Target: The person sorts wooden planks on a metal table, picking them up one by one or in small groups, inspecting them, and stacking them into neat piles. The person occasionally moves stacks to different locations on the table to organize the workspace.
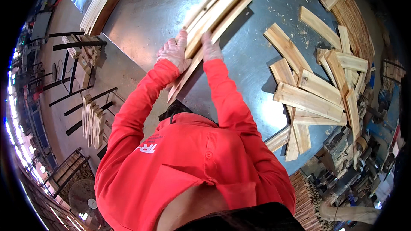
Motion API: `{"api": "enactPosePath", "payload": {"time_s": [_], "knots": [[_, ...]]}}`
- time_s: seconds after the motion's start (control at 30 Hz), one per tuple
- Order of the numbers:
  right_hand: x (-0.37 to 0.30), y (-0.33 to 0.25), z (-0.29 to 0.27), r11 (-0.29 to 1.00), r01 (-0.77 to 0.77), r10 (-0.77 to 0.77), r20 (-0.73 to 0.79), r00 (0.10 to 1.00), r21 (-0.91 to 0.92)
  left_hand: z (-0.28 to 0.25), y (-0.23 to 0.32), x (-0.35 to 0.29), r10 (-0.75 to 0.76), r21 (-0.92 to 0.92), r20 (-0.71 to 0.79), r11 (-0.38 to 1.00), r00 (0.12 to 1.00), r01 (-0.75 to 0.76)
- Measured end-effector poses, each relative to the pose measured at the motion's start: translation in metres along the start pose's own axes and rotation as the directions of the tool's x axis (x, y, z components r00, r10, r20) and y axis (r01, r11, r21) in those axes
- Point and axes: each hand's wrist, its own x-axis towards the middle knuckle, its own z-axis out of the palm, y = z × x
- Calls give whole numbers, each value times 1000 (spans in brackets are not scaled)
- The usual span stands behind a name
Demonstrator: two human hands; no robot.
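Note:
Several long, pale wooden boards (220, 10) slant across the metal tabletop in front of me, held close together as a loose bundle. My left hand (173, 52) is closed against the bundle's left side, near its close end, thumb up along the wood. On the other side, my right hand (211, 49) grips the boards, its fingertips partly hidden behind them. One board (185, 81) juts lower than the others, toward my body and past the table's near edge. Slight blur covers the far ends of the bundle.
Shorter wooden boards (312, 90) lie in a crisscross heap on the right of the metal table (257, 17). A tall row of stacked boards (105, 4) stands at the far left. Black metal racks (75, 45) with wood and a round fan (83, 196) are left of me.

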Motion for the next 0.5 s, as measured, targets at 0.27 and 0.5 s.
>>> {"api": "enactPosePath", "payload": {"time_s": [0.27,0.5], "knots": [[17,41,-14,712,88,71,196,978,-697,33,2,-30,-1,8,-87,1000,996,2],[0,66,-3,688,-232,31,292,956,688,31,-64,2,341,-965,260,121,903,233]]}}
